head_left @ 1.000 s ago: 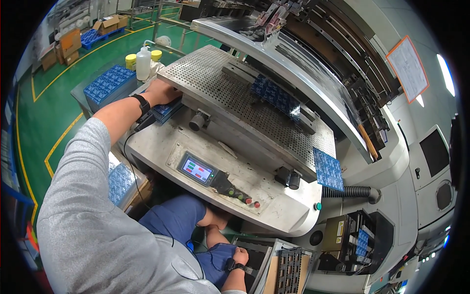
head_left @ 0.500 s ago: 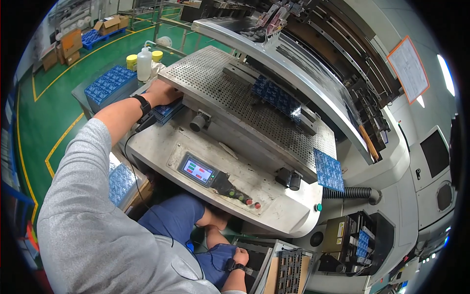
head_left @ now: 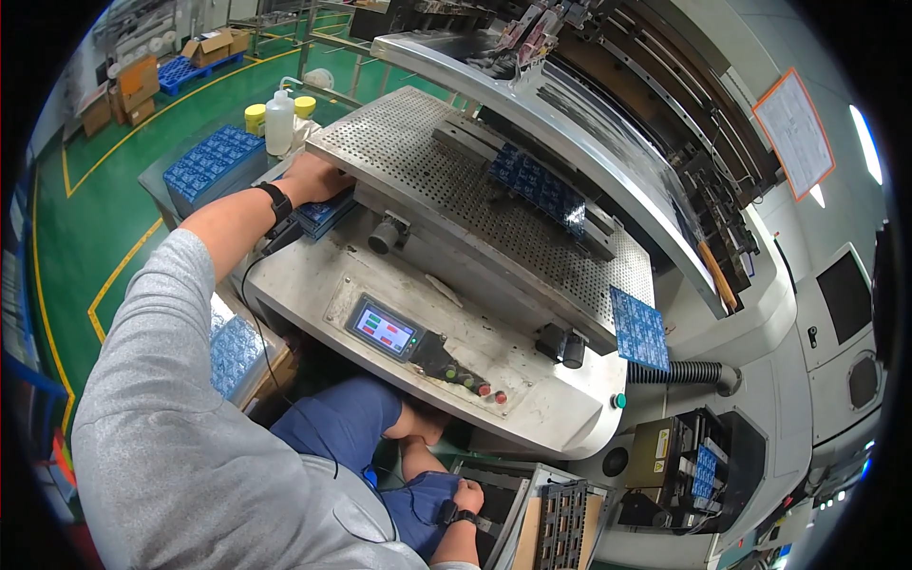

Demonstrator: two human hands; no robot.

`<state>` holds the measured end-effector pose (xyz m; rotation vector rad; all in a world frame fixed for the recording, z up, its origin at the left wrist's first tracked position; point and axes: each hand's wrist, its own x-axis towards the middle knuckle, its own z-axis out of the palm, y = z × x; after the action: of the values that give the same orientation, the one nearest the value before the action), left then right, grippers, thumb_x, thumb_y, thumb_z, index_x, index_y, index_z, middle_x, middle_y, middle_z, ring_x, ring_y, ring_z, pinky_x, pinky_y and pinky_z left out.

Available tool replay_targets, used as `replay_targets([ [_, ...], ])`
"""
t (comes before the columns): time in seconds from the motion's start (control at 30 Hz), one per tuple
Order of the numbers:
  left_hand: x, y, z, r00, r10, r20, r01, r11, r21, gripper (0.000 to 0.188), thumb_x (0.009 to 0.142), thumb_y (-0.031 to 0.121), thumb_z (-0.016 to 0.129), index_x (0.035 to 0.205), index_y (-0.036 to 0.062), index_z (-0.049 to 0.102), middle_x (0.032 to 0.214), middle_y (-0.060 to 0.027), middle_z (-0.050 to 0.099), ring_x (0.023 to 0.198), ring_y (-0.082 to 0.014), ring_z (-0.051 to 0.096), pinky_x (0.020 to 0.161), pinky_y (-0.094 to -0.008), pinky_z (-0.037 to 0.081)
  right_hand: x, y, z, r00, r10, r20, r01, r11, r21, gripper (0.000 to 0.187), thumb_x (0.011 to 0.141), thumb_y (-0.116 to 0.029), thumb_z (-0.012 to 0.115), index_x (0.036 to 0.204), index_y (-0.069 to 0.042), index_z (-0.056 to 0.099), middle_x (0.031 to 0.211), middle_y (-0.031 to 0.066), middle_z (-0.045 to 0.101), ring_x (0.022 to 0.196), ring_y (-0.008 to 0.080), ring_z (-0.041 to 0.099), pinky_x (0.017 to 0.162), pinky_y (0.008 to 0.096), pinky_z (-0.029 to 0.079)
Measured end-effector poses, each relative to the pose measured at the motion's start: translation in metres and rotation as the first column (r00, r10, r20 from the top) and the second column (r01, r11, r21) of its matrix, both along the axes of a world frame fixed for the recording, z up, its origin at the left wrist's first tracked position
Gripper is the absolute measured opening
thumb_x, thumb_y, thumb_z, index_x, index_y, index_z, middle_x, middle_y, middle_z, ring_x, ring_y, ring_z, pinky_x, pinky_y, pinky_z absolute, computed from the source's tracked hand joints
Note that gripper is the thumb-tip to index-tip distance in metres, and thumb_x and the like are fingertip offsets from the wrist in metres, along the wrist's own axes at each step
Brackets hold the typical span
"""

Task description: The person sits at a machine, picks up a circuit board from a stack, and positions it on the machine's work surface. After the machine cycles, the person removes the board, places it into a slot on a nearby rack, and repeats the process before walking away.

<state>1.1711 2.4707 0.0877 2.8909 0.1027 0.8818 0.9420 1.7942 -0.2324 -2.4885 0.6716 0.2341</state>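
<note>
My left hand (head_left: 315,178) reaches forward to a low stack of blue circuit boards (head_left: 323,220) beside the left corner of a perforated metal table (head_left: 399,119). Its fingertips are hidden by the table's corner, so whether it grips a board does not show. Down on my thigh rests my right hand (head_left: 468,495), its fingers curled in with nothing seen in them. One blue circuit board (head_left: 539,188) lies on the metal bar across the perforated table, under a raised printing frame (head_left: 579,123). Another blue board (head_left: 640,328) juts out past the table's right corner.
A taller stack of blue boards (head_left: 211,161) stands at the left, near a white squeeze bottle (head_left: 279,123) and yellow-lidded jars (head_left: 256,119). The machine's front carries a small touch screen (head_left: 382,327) and push buttons (head_left: 484,389). A corrugated hose (head_left: 689,374) runs at the right.
Almost nothing differs; the view has shifted very slightly. My left hand stays by the low board stack and my right hand on my thigh.
</note>
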Motion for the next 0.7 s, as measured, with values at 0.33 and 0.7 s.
replay_targets([
  [0.33,-0.0039,-0.0014,0.0030,1.000,-0.016,-0.019,0.015,1.000,-0.013,0.045,0.085,0.042,0.063,0.119,0.0137,0.064,0.119,-0.0149,0.064,0.106,-0.0339,0.062,0.088,-0.0420,0.051,0.0004,-0.0016,-0.0039,1.000,0.024,0.014,-0.024,1.000,0.012,0.029,0.087,-0.029,0.067,0.098,-0.003,0.073,0.096,0.0207,0.071,0.095,0.0348,0.068,0.085,0.0399,0.052],
  [0.7,-0.0043,-0.0047,0.0064,1.000,-0.025,0.003,0.025,1.000,-0.003,0.042,0.084,0.038,0.065,0.118,0.0130,0.064,0.118,-0.0149,0.064,0.106,-0.0336,0.062,0.085,-0.0427,0.052,0.0043,0.0001,-0.0045,1.000,0.010,0.010,-0.010,1.000,0.004,0.028,0.087,-0.029,0.068,0.098,-0.004,0.073,0.096,0.0199,0.071,0.094,0.0341,0.068,0.085,0.0399,0.052],
])
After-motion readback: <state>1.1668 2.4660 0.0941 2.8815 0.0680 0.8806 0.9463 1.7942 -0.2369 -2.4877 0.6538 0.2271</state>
